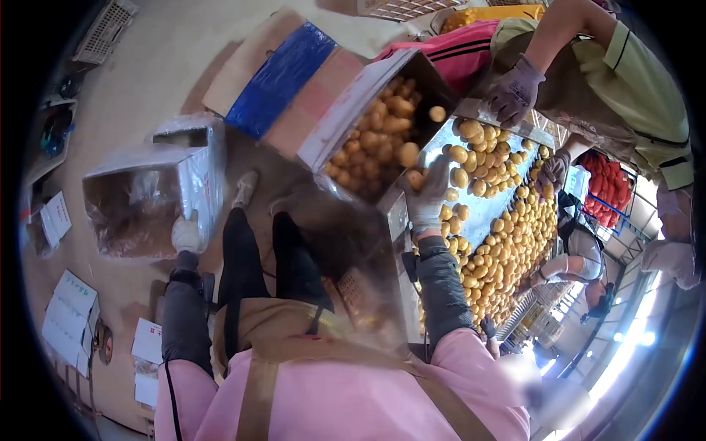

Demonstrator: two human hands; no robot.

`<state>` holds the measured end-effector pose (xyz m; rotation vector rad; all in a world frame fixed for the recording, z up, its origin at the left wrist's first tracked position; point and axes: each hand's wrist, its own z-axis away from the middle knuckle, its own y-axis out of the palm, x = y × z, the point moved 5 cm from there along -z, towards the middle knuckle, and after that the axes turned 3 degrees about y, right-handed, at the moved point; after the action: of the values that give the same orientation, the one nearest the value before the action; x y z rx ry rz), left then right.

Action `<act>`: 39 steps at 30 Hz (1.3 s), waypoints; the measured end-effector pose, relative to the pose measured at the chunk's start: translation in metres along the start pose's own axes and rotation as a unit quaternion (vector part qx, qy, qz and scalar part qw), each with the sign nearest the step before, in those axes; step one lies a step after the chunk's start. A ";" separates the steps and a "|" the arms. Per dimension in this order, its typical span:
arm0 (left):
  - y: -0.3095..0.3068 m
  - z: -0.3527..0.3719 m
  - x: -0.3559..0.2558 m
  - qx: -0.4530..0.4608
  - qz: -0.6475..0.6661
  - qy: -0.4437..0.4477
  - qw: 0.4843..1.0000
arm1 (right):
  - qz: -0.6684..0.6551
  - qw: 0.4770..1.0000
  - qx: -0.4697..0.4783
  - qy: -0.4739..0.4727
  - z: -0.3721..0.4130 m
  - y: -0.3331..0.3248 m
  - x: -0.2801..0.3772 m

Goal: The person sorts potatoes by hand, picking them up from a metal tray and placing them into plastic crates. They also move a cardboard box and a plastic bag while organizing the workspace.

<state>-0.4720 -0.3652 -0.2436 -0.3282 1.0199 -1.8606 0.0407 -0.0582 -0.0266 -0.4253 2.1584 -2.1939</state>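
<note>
Two boxes, gloved hands.
My left hand (pixel 186 234) grips the plastic-lined box (pixel 200 173); my right hand (pixel 429 200), fingers spread, touches yellow fruit (pixel 382 132).

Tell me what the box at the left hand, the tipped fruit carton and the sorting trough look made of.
Box: seemingly cardboard, lined with glossy clear plastic film that crinkles and glints. Tipped carton: matt brown cardboard with a shiny blue band, maybe tape. Sorting trough: probably bare metal, since it reflects light between the yellow fruit.
</note>
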 end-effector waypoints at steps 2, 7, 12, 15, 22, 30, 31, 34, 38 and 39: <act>-0.018 -0.004 0.017 0.014 0.100 -0.011 0.995 | 0.061 0.993 -0.021 0.099 -0.007 0.000 0.006; -0.076 -0.015 0.051 0.005 0.178 -0.021 0.984 | 0.123 0.992 0.006 0.017 -0.022 0.001 0.013; -0.128 0.007 0.030 -0.055 0.232 0.036 0.971 | 0.101 0.993 -0.029 0.059 -0.012 0.005 -0.001; -0.155 0.034 -0.005 -0.063 0.170 0.037 0.983 | 0.128 0.983 -0.053 0.122 -0.002 -0.006 0.000; -0.185 0.052 -0.052 -0.018 0.299 0.083 0.950 | 0.097 0.974 -0.076 0.188 0.004 -0.008 -0.011; -0.170 0.057 -0.086 -0.012 0.343 0.070 0.937 | 0.062 0.974 -0.005 0.219 0.005 -0.046 -0.006; -0.165 0.065 -0.095 -0.014 0.433 0.059 0.899 | 0.070 0.973 0.041 0.217 0.004 -0.060 -0.004; -0.172 0.096 -0.128 -0.006 0.331 0.017 0.944 | 0.099 0.977 0.037 0.185 0.008 -0.045 -0.014; -0.155 0.105 -0.140 -0.015 0.336 0.032 0.941 | 0.040 0.982 0.031 0.182 0.016 -0.044 -0.021; -0.149 0.103 -0.139 -0.025 0.332 0.035 0.942 | 0.000 0.984 -0.077 0.160 0.022 -0.041 -0.021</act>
<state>-0.4303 -0.2722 -0.0396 0.0598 1.0620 -1.2398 0.0728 -0.0740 0.0102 -0.0776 2.4959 -2.2333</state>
